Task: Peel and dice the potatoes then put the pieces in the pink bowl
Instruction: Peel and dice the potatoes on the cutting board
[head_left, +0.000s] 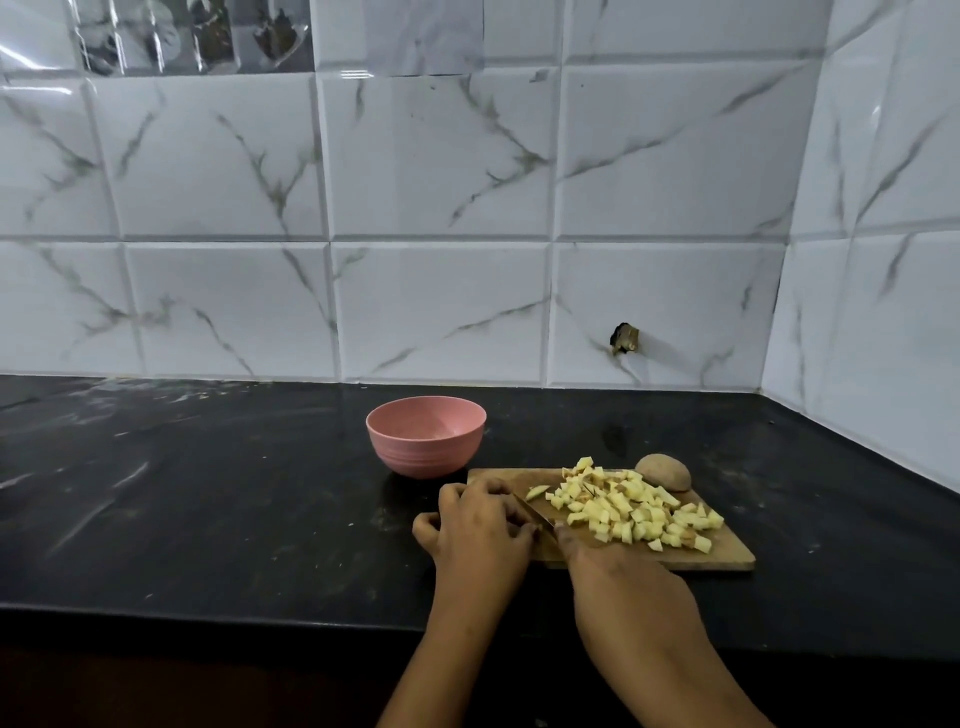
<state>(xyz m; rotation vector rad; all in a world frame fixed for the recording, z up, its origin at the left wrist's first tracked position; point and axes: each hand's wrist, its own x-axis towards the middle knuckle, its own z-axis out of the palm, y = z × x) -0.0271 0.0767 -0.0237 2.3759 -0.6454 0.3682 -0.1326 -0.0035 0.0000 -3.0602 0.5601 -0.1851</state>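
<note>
A wooden cutting board (730, 557) lies on the black desk (208, 493), toward the right. A heap of pale yellow diced potato pieces (634, 512) covers its middle and right part, some with bits of brown skin. One whole unpeeled potato (665, 472) sits at the board's far edge, just beside the heap. The pink bowl (426, 436) stands upright on the desk, just off the board's far left corner.

The left hand (478, 525) rests on the board's near left end with its fingers curled downward. What lies under them is hidden, so I cannot tell whether it grasps anything. The right hand (613, 571) grasps a knife (535, 514); the handle is covered by the hand and the dark blade points far-left, between the left fingertips and the heap.

White marbled tiles (441, 182) back the desk
</note>
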